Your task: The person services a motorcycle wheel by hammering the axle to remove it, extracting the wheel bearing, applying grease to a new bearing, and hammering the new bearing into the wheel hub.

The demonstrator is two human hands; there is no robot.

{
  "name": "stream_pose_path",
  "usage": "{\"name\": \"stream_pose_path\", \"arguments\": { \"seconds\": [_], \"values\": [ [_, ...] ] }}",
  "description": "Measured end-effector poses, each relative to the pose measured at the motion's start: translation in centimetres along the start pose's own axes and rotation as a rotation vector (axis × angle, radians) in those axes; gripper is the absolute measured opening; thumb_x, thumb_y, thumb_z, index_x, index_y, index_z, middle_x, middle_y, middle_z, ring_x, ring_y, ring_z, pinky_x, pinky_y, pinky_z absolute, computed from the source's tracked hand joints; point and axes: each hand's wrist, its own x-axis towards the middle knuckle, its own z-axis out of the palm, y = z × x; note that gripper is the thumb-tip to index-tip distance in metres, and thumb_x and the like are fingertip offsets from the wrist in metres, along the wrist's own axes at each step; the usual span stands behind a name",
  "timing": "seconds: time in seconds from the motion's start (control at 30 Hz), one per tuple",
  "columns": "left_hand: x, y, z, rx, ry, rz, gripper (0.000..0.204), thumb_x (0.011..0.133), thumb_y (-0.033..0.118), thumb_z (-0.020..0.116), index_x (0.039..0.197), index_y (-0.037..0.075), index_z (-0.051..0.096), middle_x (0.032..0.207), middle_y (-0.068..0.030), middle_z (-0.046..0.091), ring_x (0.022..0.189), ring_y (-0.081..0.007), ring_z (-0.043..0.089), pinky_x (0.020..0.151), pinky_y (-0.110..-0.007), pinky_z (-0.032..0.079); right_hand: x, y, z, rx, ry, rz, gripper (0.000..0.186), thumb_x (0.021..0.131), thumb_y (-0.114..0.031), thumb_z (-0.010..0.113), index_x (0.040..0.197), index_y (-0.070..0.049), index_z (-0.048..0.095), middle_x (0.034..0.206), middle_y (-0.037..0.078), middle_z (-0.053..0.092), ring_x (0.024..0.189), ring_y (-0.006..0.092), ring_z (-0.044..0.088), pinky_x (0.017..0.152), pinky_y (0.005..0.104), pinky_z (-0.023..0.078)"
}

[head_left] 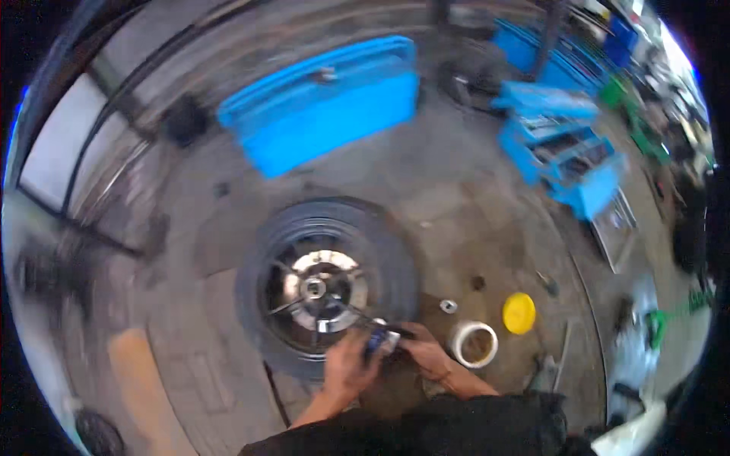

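Note:
My left hand (350, 365) is closed round a small dark blue and silver object (380, 340), too blurred to name. My right hand (426, 354) meets it from the other side, its fingers closed on a dark, slim piece (407, 331) whose kind I cannot make out. Both hands hover over the near right edge of a wheel (399, 266) with a black tyre, lying flat on the floor. A shiny hub (314, 288) shows at its middle. To the right of my right hand stands an open white tub (490, 348) with brownish contents.
A yellow lid (519, 313) and a small metal ring (448, 306) lie near the tub. Beyond the wheel stands a large blue box (327, 114). An opened blue toolbox (585, 182) with tools sits far right. A tan board (144, 380) lies at left.

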Motion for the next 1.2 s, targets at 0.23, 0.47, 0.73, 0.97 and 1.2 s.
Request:
{"name": "stream_pose_path", "arguments": {
  "seconds": [0.23,0.47,0.73,0.97,1.2],
  "values": [
    [0.9,-0.2,-2.6,-0.139,0.139,0.092,0.031,0.081,0.011,0.077,0.111,0.004,0.069,0.1,-0.0183,0.069,0.085,-0.0328,0.071,0.073,-0.038,0.059,0.2,4.4,0.2,0.196,-0.067,0.272,0.04,0.088,-0.009,0.065,0.127,-0.001,0.061,0.128,0.017,0.061,0.114,0.0268,0.06,0.099,0.0359,0.048],
    [-1.0,-0.2,-1.1,-0.244,0.286,-0.171,0.027,0.086,0.02,0.076,0.106,0.002,0.07,0.095,-0.0195,0.071,0.087,-0.0335,0.071,0.076,-0.038,0.057,-0.2,-2.1,0.6,0.076,0.486,0.365,0.037,0.089,-0.013,0.072,0.122,-0.001,0.062,0.117,0.013,0.065,0.105,0.0286,0.062,0.094,0.0404,0.05],
    [-5.5,-5.4,6.4,0.209,-0.449,0.349,0.062,0.093,0.04,0.066,0.142,0.006,0.05,0.146,-0.0241,0.044,0.139,-0.0422,0.038,0.11,-0.063,0.032,0.8,-4.4,-2.2,0.042,0.434,0.179,0.038,0.09,-0.01,0.072,0.125,-0.003,0.057,0.117,0.012,0.063,0.101,0.0262,0.061,0.087,0.0384,0.053],
    [-0.7,-3.4,1.8,-0.811,-0.117,-0.284,0.049,0.097,0.02,0.065,0.137,-0.004,0.05,0.107,-0.0181,0.069,0.09,-0.023,0.071,0.079,-0.038,0.057,0.6,-1.7,1.0,0.056,0.194,0.121,0.037,0.089,-0.004,0.07,0.124,-0.003,0.056,0.116,0.012,0.063,0.099,0.0255,0.061,0.082,0.0377,0.056],
    [-1.8,-2.8,5.1,-0.7,0.288,-0.424,0.03,0.089,0.018,0.074,0.112,0.001,0.066,0.105,-0.0148,0.07,0.1,-0.0286,0.066,0.091,-0.041,0.052,1.7,-4.3,2.1,-0.492,0.071,0.048,0.037,0.087,-0.029,0.075,0.112,-0.002,0.068,0.103,0.018,0.069,0.098,0.0309,0.064,0.091,0.0419,0.049]
  ]
}}
